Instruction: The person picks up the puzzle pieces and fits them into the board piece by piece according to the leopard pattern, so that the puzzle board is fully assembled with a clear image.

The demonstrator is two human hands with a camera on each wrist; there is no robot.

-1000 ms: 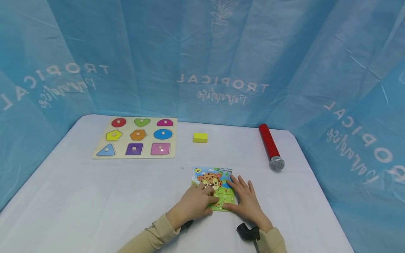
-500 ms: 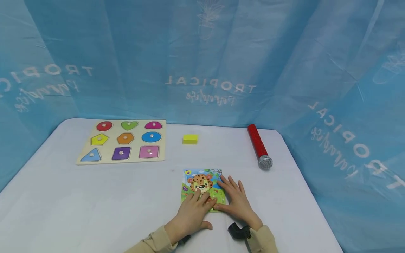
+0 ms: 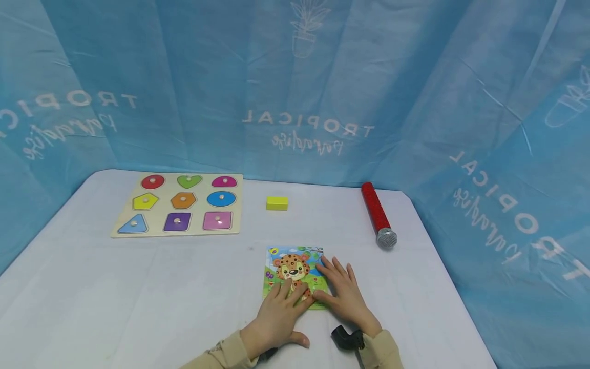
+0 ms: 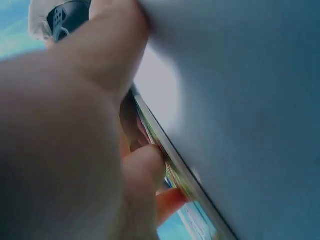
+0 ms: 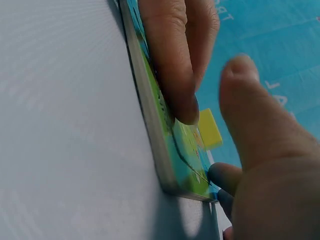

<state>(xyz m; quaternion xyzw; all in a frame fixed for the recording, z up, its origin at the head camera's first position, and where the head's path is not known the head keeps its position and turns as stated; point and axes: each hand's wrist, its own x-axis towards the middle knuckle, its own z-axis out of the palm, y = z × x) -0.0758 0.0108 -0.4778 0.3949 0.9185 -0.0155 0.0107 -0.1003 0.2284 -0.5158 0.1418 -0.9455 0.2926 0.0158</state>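
Note:
A small square jigsaw puzzle (image 3: 293, 261) with a cartoon leopard on a green and blue ground lies flat on the table. My left hand (image 3: 278, 315) rests across its lower part with fingers spread, the thumb out on the cloth. At the puzzle's right side, my right hand (image 3: 348, 297) has its index fingertip on the upper right edge. The right thumb (image 5: 265, 120) stands raised over the lower right corner in the right wrist view, close to the left fingers (image 5: 170, 60). Low in the left wrist view, the puzzle's pale side (image 4: 167, 145) shows beneath the left fingers.
On the white-covered table (image 3: 115, 287), a shape puzzle board (image 3: 161, 216) with knobbed pieces lies at the back left. A yellow block (image 3: 277, 203) sits at the back middle, and a red microphone (image 3: 377, 210) at the right. A printed blue curtain (image 3: 198, 123) encloses the table.
My left fingers have straightened and spread over the lower puzzle, and that thumb has moved away from it. My right thumb has shifted slightly up. The head view has turned a little right.

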